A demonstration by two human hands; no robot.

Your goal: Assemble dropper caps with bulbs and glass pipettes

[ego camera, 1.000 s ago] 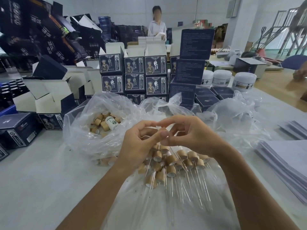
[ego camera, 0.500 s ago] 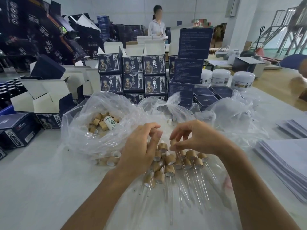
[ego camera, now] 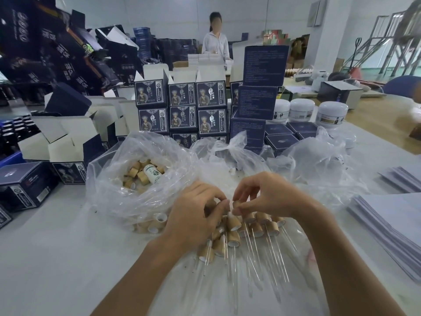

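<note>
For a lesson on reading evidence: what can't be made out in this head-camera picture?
- Head view: what the left hand holds, hidden by its own curled fingers.
- Glass pipettes: tips blur against clear plastic.
- Print on the small white bottle in the bag: too small.
- Paper stacks: cut off by the right edge.

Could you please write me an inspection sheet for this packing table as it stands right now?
Surface: white table, partly under clear plastic sheet.
Job's things: finished droppers piled on the sheet, pipettes pointing toward the person; loose bamboo caps in plastic bag.
Clutter: dark printed boxes stacked behind; white jars; paper stacks at right.
Hands: left hand curled over the pile, contents hidden; right hand pinches a cap.
Cables: nothing seen.
Surroundings: a person standing behind; metal stairs.
</note>
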